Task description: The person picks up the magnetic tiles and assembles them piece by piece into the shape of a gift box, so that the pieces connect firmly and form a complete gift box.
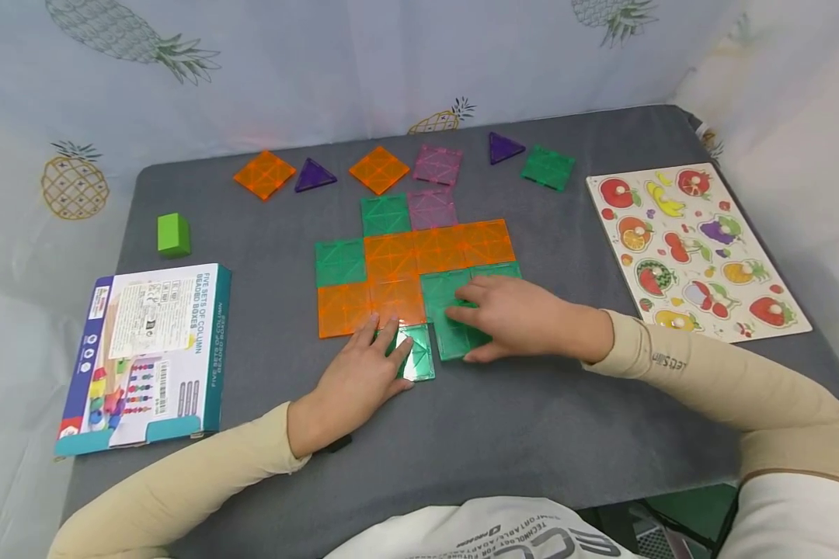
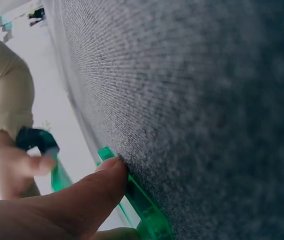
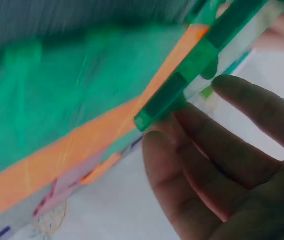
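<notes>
On the table lies a flat layout of see-through magnetic tiles, with orange tiles (image 1: 440,250) through its middle and green ones around them. At its near edge my left hand (image 1: 353,388) holds a green tile (image 1: 422,361), fingertips reaching up to the orange tile above. In the left wrist view the thumb (image 2: 109,175) presses that tile's edge. My right hand (image 1: 524,318) grips another green tile (image 3: 181,82) between thumb and fingers, tilted on edge over the layout's right part in the right wrist view. It partly covers the green tiles there.
Loose orange squares (image 1: 266,175), purple triangles (image 1: 315,175), a pink tile (image 1: 439,164) and a green tile (image 1: 548,168) lie along the back. At left are a green block (image 1: 173,235) and a bead-set box (image 1: 147,349); at right, a fruit puzzle board (image 1: 692,248).
</notes>
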`<state>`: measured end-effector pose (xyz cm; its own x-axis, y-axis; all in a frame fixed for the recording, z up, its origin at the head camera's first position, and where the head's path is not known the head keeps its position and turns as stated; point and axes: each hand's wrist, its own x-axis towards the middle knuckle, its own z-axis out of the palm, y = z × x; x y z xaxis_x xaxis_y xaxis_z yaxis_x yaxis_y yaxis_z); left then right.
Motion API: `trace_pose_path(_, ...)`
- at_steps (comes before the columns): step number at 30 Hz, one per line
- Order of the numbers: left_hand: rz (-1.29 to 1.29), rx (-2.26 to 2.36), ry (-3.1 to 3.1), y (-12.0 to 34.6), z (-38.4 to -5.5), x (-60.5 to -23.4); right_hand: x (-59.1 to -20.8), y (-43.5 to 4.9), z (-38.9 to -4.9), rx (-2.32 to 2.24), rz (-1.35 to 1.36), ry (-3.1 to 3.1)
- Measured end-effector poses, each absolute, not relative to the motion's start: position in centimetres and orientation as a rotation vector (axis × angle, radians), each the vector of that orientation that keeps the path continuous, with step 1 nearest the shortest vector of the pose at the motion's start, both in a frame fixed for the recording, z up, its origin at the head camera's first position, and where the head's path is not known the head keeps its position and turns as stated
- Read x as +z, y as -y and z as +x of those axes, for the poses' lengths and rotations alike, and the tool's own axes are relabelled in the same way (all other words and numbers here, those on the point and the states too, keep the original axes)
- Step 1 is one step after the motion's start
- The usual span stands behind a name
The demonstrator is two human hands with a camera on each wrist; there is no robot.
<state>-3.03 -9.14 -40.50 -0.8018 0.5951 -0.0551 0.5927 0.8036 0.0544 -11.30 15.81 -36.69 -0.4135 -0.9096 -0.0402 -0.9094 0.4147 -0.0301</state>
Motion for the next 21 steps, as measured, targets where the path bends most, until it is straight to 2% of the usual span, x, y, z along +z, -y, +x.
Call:
trace_pose_path(10, 0.967, 0.065, -2.918, 9.0, -3.0, -40.5, -40.2, -14.9, -9.4, 0.016, -1.696, -2.575)
trace_pose_path(21, 0.977, 0.054, -2.91, 9.1, -3.1, -40.5, -40.5, -15.1, -9.4, 0.024, -1.636, -2.612)
